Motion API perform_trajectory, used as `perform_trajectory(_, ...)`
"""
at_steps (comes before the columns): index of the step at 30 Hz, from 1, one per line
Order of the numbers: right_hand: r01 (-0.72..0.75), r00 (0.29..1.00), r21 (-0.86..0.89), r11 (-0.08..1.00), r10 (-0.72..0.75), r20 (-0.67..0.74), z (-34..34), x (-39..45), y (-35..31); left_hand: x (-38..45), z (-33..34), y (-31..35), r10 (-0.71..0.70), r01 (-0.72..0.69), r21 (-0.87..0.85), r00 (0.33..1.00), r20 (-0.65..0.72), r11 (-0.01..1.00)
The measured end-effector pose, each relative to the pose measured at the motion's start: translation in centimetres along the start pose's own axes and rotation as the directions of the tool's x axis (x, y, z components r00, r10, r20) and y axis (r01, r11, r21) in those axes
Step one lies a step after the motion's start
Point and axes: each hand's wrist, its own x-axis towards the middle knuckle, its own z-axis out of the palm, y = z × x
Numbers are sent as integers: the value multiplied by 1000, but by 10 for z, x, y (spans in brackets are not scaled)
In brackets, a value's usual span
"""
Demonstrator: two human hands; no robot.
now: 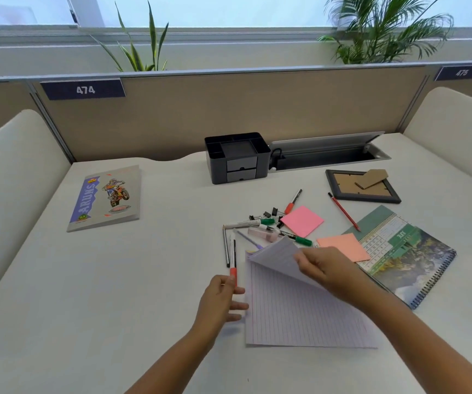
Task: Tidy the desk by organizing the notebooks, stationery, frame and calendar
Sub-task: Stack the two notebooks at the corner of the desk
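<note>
A: Where's the open notebook?

B: Near centre of the white tabletop, flat, ruled pages up, pale lilac lines. Top leaf lifted and curling over from the far right corner.

A: Held how?

B: Pinched at the edge by the right hand, thumb and fingers closed on the sheet. Probably turning it to close the book before moving it. Left hand at the left edge, fingers loosely curled and touching the page margin, seemingly to steady the book; gripping nothing as far as can be told.

A: And the rest?

B: Second notebook far left, closed, motorbike cover, well apart. Black organiser at the far centre against the partition, compartments looking empty. Frame far right, face down, stand flap up. Calendar right, flat, spiral-bound, landscape photo showing, partly under an orange sticky pad. Pink pad just beyond. Pens, markers, clips and a red pencil scattered between organiser and open notebook, some touching its far edge.

A: Stage?

B: Early, by the look of it; stationery not yet in the organiser.
</note>
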Motion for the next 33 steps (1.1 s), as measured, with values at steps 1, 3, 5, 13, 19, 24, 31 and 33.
perform_trajectory(1, 2, 1000, 1, 1000, -2, 6, -9, 2, -2, 0, 1, -4, 11, -11, 57, 1000, -4, 998)
perform_trajectory(3, 11, 1000, 7, 1000, -12, 11, -26, 6, -3, 0, 2, -11, 47, -38, 190, 998, -41, 981)
perform_trajectory(5, 17, 1000, 28, 999, -17, 9, -40, 7, -5, -2, 4, -11, 36, -36, 250, 999, 1, 968)
perform_trajectory(13, 103, 991, 207, 973, -82, -108, -63, 13, -16, -32, 22, 39, -23, 83, -325, 982, 185, 942)
perform_trajectory(19, 179, 941, 534, 827, 14, -337, -74, 23, -23, -28, 14, 53, 214, -166, -271, 964, 160, 948)
perform_trajectory(24, 105, 953, 811, 576, 173, -247, -62, 35, -28, -5, -1, 61, 305, -305, -8, 952, 22, 952)
perform_trajectory(31, 79, 965, 884, 461, 187, -184, -33, 43, -49, 13, -24, 66, 339, -354, -86, 928, -152, 931)
perform_trajectory(33, 71, 964, 899, 433, 200, -173, -29, 47, -52, 15, -37, 66, 370, -398, -113, 905, -210, 910)
